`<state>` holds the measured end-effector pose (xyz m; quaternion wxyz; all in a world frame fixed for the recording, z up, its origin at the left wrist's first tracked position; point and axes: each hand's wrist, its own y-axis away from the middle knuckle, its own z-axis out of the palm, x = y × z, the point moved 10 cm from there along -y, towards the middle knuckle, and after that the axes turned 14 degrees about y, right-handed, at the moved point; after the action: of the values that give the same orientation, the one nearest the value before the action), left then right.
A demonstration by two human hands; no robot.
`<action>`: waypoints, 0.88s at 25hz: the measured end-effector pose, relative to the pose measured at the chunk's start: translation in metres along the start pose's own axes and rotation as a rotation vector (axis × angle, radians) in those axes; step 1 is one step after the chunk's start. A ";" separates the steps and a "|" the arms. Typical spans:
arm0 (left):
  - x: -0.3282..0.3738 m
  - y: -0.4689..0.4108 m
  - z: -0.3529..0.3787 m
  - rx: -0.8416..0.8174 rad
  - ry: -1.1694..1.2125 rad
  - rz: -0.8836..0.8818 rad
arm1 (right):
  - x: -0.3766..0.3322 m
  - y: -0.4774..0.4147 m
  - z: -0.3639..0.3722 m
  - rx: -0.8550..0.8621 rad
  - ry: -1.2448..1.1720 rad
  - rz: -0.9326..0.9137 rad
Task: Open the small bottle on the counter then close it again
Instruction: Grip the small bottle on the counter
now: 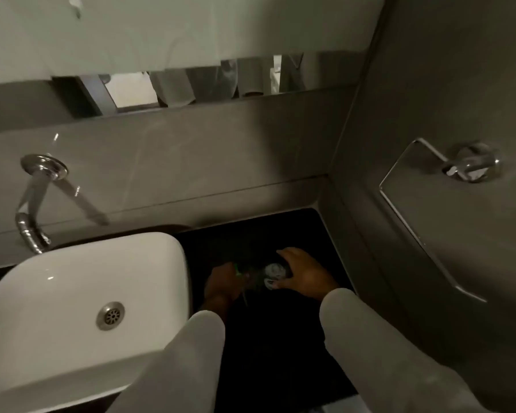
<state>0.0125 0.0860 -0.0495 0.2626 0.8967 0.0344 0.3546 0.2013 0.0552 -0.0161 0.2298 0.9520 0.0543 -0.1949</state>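
Observation:
On the black counter (280, 323), in dim light, both my hands meet over a small dark bottle (252, 274) that is blurred and hard to make out. My left hand (221, 283) is closed around its left part, where a green mark shows by the fingers. My right hand (306, 275) grips a round pale-topped piece (274, 272) at the right end. This piece looks like the cap, and my thumb and fingers wrap its rim. I cannot tell whether the cap is on or off. Light grey sleeves cover both forearms.
A white basin (72, 293) with a metal drain sits directly left of my left hand. A chrome wall tap (33, 216) hangs over the basin. A grey side wall with a chrome towel ring (429, 210) closes off the counter on the right. A mirror strip (251, 79) runs above.

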 end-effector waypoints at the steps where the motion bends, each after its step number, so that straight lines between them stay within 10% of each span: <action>1: -0.007 -0.005 0.004 0.020 0.033 -0.042 | 0.004 -0.004 0.004 0.016 -0.057 0.022; 12: -0.039 -0.026 0.000 0.166 0.173 -0.238 | 0.019 -0.030 0.006 0.156 -0.074 -0.012; 22: 0.125 0.032 -0.120 0.503 0.602 0.687 | 0.016 -0.047 -0.015 0.046 0.102 0.066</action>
<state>0.0235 0.1426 0.1170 -0.1140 0.7499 -0.1037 0.6433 0.2120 0.1041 -0.0303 0.2110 0.9670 0.0300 -0.1397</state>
